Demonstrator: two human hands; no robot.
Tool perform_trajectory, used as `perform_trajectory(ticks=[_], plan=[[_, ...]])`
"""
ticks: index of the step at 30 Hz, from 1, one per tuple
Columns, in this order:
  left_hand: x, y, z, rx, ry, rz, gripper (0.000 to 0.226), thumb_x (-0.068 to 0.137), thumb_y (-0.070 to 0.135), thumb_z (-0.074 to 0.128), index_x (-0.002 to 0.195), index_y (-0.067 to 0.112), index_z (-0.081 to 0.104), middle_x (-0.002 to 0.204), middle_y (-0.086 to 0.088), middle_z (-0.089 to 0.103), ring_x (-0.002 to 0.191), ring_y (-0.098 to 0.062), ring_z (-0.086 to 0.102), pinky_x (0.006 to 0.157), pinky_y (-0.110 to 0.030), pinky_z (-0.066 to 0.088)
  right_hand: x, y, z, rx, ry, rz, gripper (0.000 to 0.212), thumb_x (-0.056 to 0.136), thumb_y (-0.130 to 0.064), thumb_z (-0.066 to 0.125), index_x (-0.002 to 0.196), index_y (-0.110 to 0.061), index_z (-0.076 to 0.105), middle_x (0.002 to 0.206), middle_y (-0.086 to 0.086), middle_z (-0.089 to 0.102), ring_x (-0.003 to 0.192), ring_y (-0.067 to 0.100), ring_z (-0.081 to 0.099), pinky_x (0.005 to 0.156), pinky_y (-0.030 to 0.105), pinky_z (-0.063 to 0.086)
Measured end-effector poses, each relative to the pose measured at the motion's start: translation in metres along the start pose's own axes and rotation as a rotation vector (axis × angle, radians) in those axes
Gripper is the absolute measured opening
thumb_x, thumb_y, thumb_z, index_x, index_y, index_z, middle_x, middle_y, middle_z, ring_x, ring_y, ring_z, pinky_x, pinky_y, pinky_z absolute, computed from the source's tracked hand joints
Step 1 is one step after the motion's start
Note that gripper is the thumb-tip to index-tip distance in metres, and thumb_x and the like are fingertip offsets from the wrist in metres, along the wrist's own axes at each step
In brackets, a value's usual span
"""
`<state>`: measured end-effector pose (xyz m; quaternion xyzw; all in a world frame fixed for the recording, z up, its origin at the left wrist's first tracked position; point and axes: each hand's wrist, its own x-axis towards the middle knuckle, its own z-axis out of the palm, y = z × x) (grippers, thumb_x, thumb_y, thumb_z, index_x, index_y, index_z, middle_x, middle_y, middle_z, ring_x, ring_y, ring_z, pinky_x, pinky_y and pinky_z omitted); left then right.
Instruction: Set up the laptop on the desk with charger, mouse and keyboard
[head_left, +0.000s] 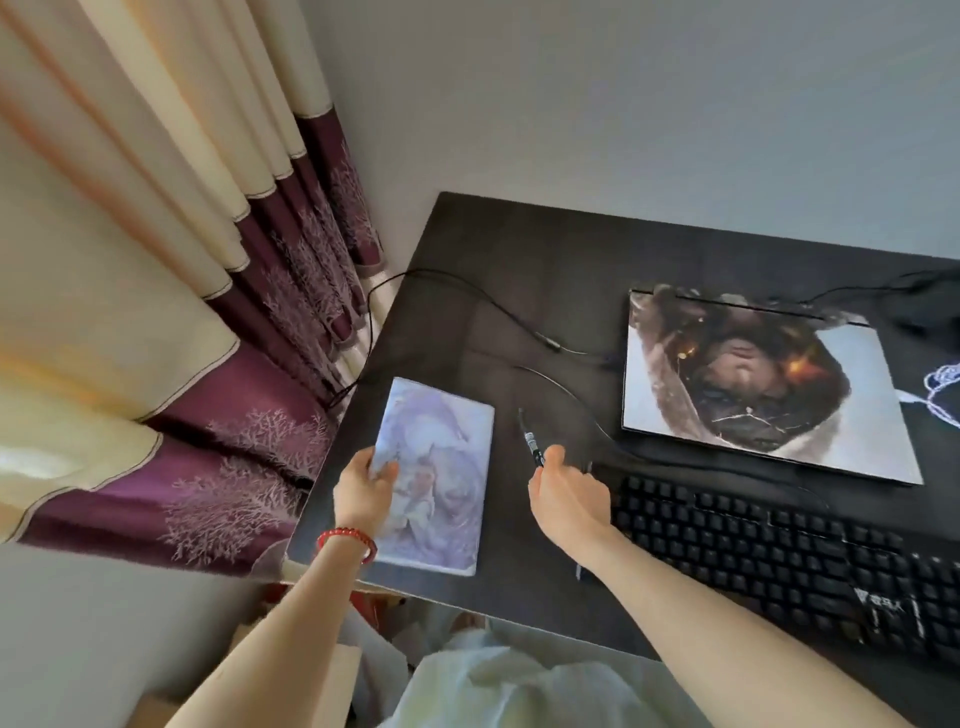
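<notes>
I'm at home, prob. a bedroom corner: cream-and-purple curtains (171, 291) w/ a tree print hang beside my dark desk (545, 270), set against a plain grey wall (623, 104).

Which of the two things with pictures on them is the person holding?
The smaller pale purple pad at the desk's left edge; the left hand grips its near corner. The bigger one, the closed laptop, lies untouched farther right, beyond the keyboard.

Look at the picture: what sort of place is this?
Probably a bedroom or study corner at home: a dark desk set against a plain wall, a closed laptop and black keyboard on it, and long cream-and-purple curtains beside it.
</notes>
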<state>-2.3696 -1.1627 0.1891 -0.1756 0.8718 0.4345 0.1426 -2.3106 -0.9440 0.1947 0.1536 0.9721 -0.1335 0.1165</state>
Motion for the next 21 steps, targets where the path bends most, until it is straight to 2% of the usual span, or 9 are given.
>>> perform_trajectory(ticks=[3,7,8,11,13,16,19,21], plan=[[0.037,0.007,0.009,0.140,-0.049,0.050,0.038,0.089,0.016,0.057,0.124,0.006,0.050,0.116,-0.023,0.059,0.104,-0.040,0.055,0.088,-0.039,0.042,0.015,-0.014,0.010,-0.029,-0.050,0.030,0.051,0.094,-0.022,0.036,0.141,-0.012,0.019,0.090,0.011,0.070,0.080,0.033,0.066,0.058,0.032,0.036],[0.055,0.014,0.025,0.217,-0.051,0.156,0.047,0.088,0.007,0.052,0.134,0.012,0.041,0.117,-0.025,0.040,0.088,-0.041,0.053,0.086,-0.038,0.042,0.023,-0.027,0.026,0.017,-0.106,0.051,0.054,0.093,-0.024,0.038,0.142,-0.015,0.018,0.094,0.013,0.069,0.083,0.035,0.064,0.060,0.033,0.037],[0.056,0.013,0.030,0.241,-0.055,0.172,0.050,0.087,0.009,0.053,0.135,0.012,0.040,0.115,-0.024,0.039,0.089,-0.040,0.052,0.087,-0.039,0.042,0.024,-0.030,0.030,0.039,-0.128,0.058,0.054,0.093,-0.023,0.038,0.142,-0.015,0.019,0.096,0.013,0.069,0.085,0.035,0.064,0.062,0.034,0.038],[0.048,0.012,0.041,0.473,-0.015,0.117,0.062,0.081,0.034,0.063,0.135,0.014,0.038,0.113,-0.024,0.043,0.100,-0.039,0.046,0.088,-0.047,0.039,0.020,-0.040,0.033,0.111,-0.213,0.054,0.054,0.092,-0.019,0.038,0.143,-0.017,0.019,0.104,0.014,0.065,0.093,0.035,0.061,0.069,0.037,0.044],[0.041,0.012,0.045,0.573,0.017,0.067,0.068,0.078,0.053,0.060,0.132,0.016,0.040,0.113,-0.024,0.047,0.103,-0.038,0.043,0.088,-0.048,0.037,0.018,-0.042,0.033,0.128,-0.216,0.036,0.053,0.090,-0.016,0.041,0.141,-0.014,0.024,0.116,0.012,0.055,0.104,0.031,0.053,0.074,0.039,0.046],[0.035,0.009,0.053,0.550,0.027,0.045,0.070,0.080,0.053,0.058,0.133,0.013,0.038,0.114,-0.023,0.045,0.104,-0.039,0.042,0.085,-0.049,0.040,0.019,-0.037,0.036,0.129,-0.201,0.017,0.051,0.090,-0.016,0.042,0.138,-0.010,0.027,0.124,0.010,0.042,0.110,0.027,0.043,0.078,0.037,0.046],[0.035,0.013,0.053,0.563,0.016,0.036,0.069,0.083,0.054,0.054,0.133,0.012,0.035,0.116,-0.021,0.042,0.106,-0.039,0.042,0.083,-0.049,0.042,0.017,-0.032,0.031,0.117,-0.277,-0.027,0.053,0.091,-0.018,0.041,0.141,-0.012,0.023,0.131,0.010,0.040,0.115,0.028,0.040,0.085,0.038,0.044],[0.035,0.014,0.053,0.601,0.029,0.053,0.068,0.083,0.053,0.052,0.134,0.012,0.033,0.121,-0.020,0.041,0.108,-0.038,0.040,0.084,-0.049,0.041,0.021,-0.028,0.018,0.152,-0.249,-0.034,0.052,0.092,-0.019,0.040,0.142,-0.013,0.024,0.134,0.010,0.040,0.119,0.029,0.039,0.090,0.041,0.043]])
